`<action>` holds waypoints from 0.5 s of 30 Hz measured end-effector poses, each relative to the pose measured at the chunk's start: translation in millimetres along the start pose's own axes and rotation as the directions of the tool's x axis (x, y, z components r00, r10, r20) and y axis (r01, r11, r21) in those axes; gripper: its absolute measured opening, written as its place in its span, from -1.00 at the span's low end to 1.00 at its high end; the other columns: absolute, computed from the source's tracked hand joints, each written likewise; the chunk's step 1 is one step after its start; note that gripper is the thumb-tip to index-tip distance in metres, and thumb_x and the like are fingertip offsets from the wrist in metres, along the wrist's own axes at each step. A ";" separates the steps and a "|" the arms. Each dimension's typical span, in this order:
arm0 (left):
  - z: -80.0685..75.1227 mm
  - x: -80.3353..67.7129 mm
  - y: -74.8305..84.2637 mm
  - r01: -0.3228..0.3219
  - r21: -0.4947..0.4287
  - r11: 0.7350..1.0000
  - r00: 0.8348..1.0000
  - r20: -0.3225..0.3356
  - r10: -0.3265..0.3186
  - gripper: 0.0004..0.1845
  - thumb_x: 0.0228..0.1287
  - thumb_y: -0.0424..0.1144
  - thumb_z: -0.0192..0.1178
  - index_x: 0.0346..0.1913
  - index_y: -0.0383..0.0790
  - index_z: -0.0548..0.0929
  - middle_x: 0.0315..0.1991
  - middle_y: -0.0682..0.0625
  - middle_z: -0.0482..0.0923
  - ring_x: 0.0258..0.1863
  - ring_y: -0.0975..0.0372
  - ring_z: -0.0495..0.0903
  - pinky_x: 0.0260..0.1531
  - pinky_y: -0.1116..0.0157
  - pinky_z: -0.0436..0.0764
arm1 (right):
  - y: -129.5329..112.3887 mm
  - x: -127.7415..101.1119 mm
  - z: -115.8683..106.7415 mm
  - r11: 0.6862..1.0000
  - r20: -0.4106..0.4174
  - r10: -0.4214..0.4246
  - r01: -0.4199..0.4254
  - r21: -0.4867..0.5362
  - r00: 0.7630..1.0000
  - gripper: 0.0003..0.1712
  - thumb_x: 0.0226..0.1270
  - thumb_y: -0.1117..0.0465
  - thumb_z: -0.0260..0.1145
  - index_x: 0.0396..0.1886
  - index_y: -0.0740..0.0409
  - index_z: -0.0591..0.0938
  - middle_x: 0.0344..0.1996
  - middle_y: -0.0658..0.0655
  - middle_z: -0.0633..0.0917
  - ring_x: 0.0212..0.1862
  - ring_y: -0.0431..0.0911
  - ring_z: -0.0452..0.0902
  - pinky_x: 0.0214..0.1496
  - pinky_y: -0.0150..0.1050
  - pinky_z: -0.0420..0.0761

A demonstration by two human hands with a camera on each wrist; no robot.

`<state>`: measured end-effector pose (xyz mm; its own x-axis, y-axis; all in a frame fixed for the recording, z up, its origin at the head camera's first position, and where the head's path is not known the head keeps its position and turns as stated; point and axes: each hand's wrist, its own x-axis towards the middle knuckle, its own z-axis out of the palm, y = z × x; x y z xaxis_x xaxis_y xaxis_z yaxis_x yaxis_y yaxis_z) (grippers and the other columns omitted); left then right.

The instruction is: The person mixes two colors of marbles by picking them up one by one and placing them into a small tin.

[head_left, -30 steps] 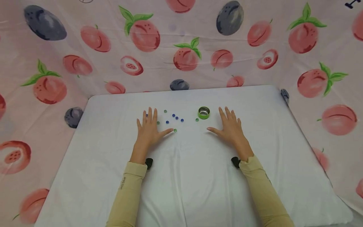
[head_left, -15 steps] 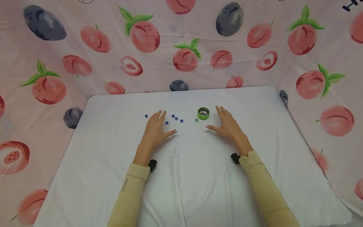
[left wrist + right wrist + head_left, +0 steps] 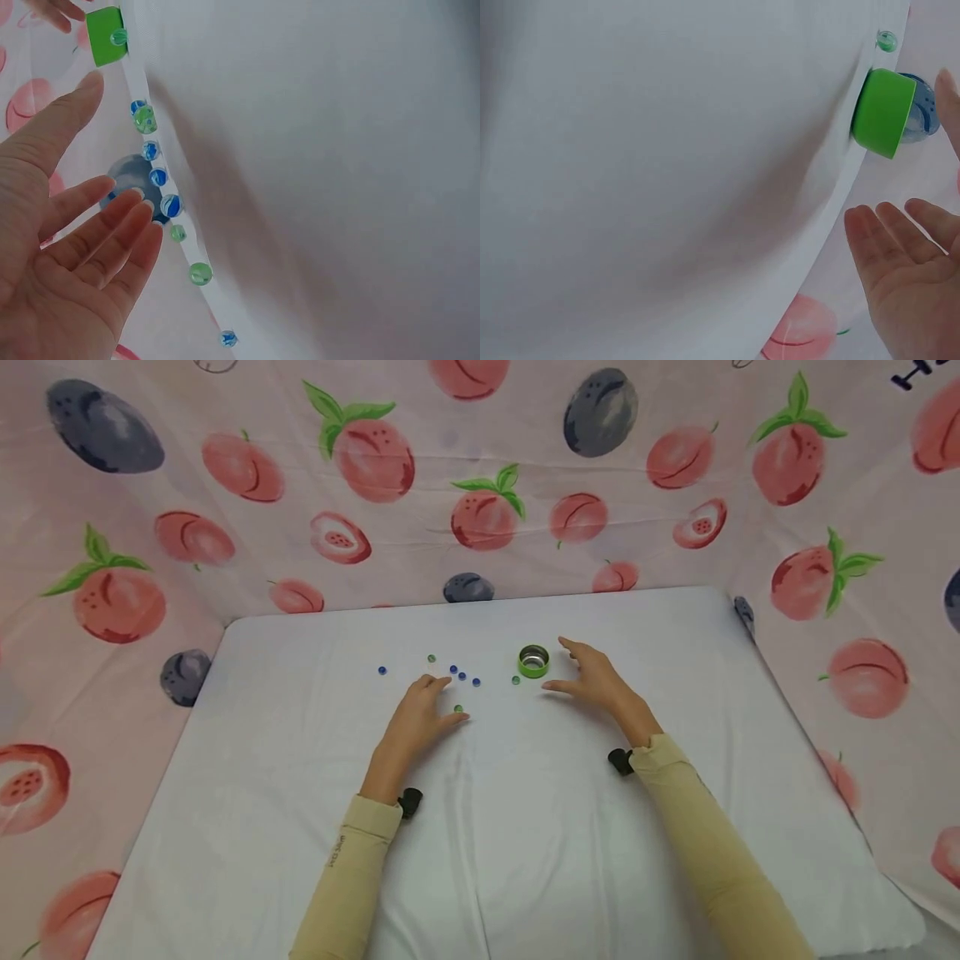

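Note:
My left hand [image 3: 420,718] hovers over the white table among glass marbles, thumb spread from loosely bent fingers, holding nothing. A green marble [image 3: 458,708] lies between its thumb and fingertips in the head view. Just beyond are blue marbles, one of them [image 3: 476,682] farthest right of a short row. The left wrist view shows the palm [image 3: 67,292] facing several green and blue marbles. My right hand [image 3: 596,681], also holding nothing, is right of a round green tin [image 3: 533,672] with a silvery inside. Its thumb and fingers stand apart, short of the tin [image 3: 883,112].
A green marble [image 3: 515,680] lies just left of the tin. Another green marble [image 3: 431,657] and a blue marble [image 3: 382,670] lie farther left. White cloth covers the table [image 3: 525,827]; a fruit-print curtain [image 3: 420,560] encloses its back and sides.
My left hand has shifted right and its spread fingers have drawn together and bent. The right hand has come nearer the tin, its fingers bending inward. The tin and marbles stay in place.

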<state>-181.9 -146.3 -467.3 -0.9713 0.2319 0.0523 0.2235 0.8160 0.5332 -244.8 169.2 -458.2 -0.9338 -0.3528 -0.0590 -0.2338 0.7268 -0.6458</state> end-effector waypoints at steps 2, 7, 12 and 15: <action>0.9 0.4 -0.3 0.014 -0.005 1.000 1.000 0.015 -0.014 -0.30 0.30 -0.15 0.53 0.37 -0.47 0.55 0.20 -0.33 0.57 0.17 -0.13 0.60 0.29 -0.04 0.56 | -0.9 4.7 0.8 1.000 0.005 -0.011 0.011 0.006 1.000 0.09 0.31 0.09 0.60 0.64 0.37 0.20 0.55 0.40 0.35 0.46 0.32 0.41 0.52 0.17 0.39; 2.4 2.1 0.8 0.048 -0.032 0.998 0.998 0.052 -0.046 -0.41 0.35 -0.18 0.48 0.33 -0.42 0.60 0.08 -0.25 0.62 0.03 -0.03 0.60 0.14 0.03 0.62 | -1.6 15.8 3.7 0.999 0.008 -0.049 0.049 0.015 0.999 0.03 0.29 0.16 0.60 0.61 0.39 0.27 0.53 0.40 0.39 0.43 0.32 0.45 0.47 0.16 0.45; 4.2 4.8 -0.3 0.050 -0.044 0.998 0.997 0.057 -0.048 -0.59 0.36 -0.25 0.47 0.15 -0.43 0.71 -0.11 -0.19 0.64 -0.11 0.04 0.58 -0.01 0.08 0.63 | -1.9 25.5 7.5 0.997 0.024 -0.082 0.082 -0.012 0.996 -0.01 0.27 0.18 0.61 0.57 0.42 0.33 0.50 0.43 0.43 0.38 0.33 0.47 0.43 0.16 0.48; 6.3 6.4 -2.6 0.041 -0.066 0.997 0.998 0.049 -0.038 -0.67 0.35 -0.30 0.47 0.06 -0.44 0.74 -0.15 -0.19 0.65 -0.14 0.04 0.60 -0.03 0.09 0.64 | -1.4 30.2 9.0 0.997 0.028 -0.077 0.078 -0.023 0.997 -0.01 0.26 0.18 0.63 0.56 0.41 0.34 0.48 0.43 0.45 0.36 0.32 0.50 0.40 0.15 0.51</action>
<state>-188.2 -143.6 -473.7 -0.9739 0.2268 -0.0097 0.1777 0.7880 0.5895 -270.3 152.3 -465.9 -0.9052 -0.4239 -0.0303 -0.3118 0.7108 -0.6305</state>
